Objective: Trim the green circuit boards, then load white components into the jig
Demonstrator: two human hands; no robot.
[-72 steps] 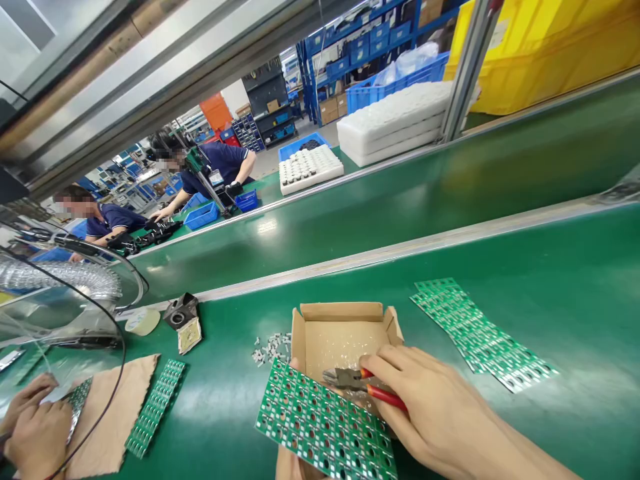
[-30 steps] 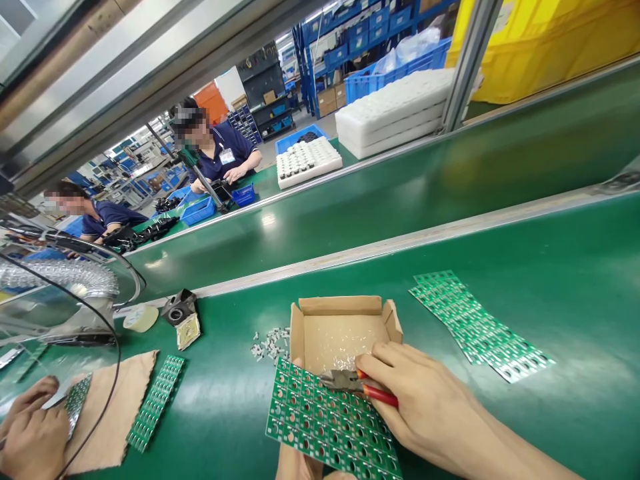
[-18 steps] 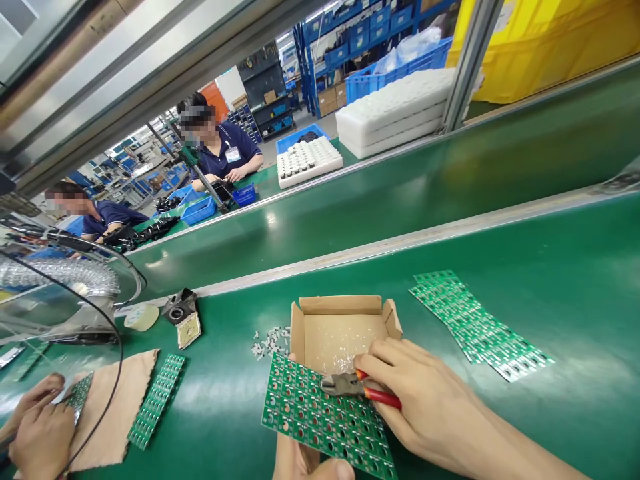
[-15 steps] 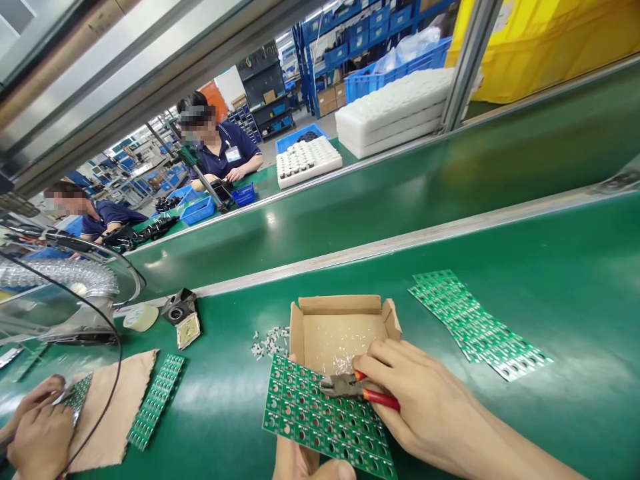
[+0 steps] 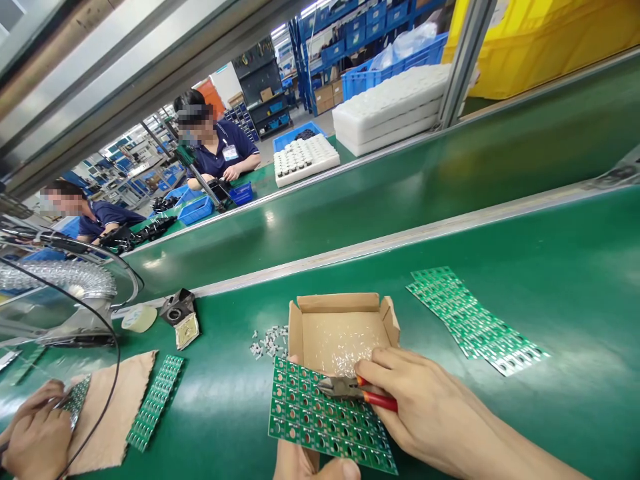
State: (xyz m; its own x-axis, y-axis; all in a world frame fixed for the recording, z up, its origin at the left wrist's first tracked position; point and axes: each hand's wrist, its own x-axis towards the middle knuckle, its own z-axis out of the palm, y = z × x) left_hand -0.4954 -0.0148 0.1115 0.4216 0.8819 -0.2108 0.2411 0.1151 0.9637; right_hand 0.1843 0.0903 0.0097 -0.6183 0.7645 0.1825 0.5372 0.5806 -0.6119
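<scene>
My right hand point(image 5: 425, 407) is closed round red-handled cutters point(image 5: 350, 390), whose jaws rest on the top edge of a green circuit-board panel point(image 5: 325, 420). My left hand point(image 5: 310, 467) holds that panel from underneath at the bottom edge; only part of the hand shows, with one fingertip behind the panel's top left. The panel is tilted over the front of a small open cardboard box point(image 5: 345, 320) that has tiny clipped bits in it.
Several more green panels point(image 5: 473, 320) lie fanned out on the green bench to the right. A little heap of small white parts point(image 5: 267, 341) lies left of the box. A co-worker's hands point(image 5: 35, 433) work a panel at far left, beside brown paper point(image 5: 115, 407), tape and a panel strip point(image 5: 155, 403).
The panel has shifted a little in my left hand, and the cutters have moved slightly along its top edge. A person across the conveyor has sat up.
</scene>
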